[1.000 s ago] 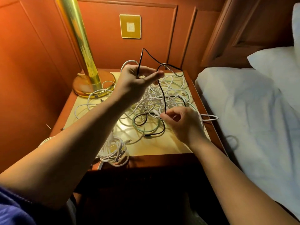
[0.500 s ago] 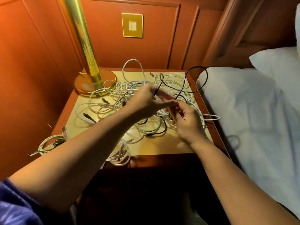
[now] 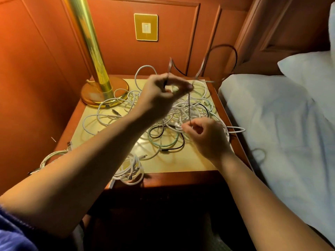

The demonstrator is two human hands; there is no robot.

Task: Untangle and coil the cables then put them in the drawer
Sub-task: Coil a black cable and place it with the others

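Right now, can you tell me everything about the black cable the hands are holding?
The black cable is thin, dark and bendy, with what looks like a rubbery coat. The left hand pinches it up high, and the right hand pinches it lower down, so one stretch runs nearly straight between them. Beyond the left hand it swings up in blurry loops in front of the wooden wall. Its lower part curls through the white cable tangle on the nightstand. Its ends cannot be made out.

1. Reddish wood-panelled wall (image 3: 112, 42) faces me, with a gold switch plate (image 3: 146, 27).
2. A brass lamp (image 3: 101, 84) stands at my worktop's (image 3: 181, 160) far left corner.
3. A white-sheeted bed (image 3: 281, 124) and pillow (image 3: 308, 69) lie along its right edge.
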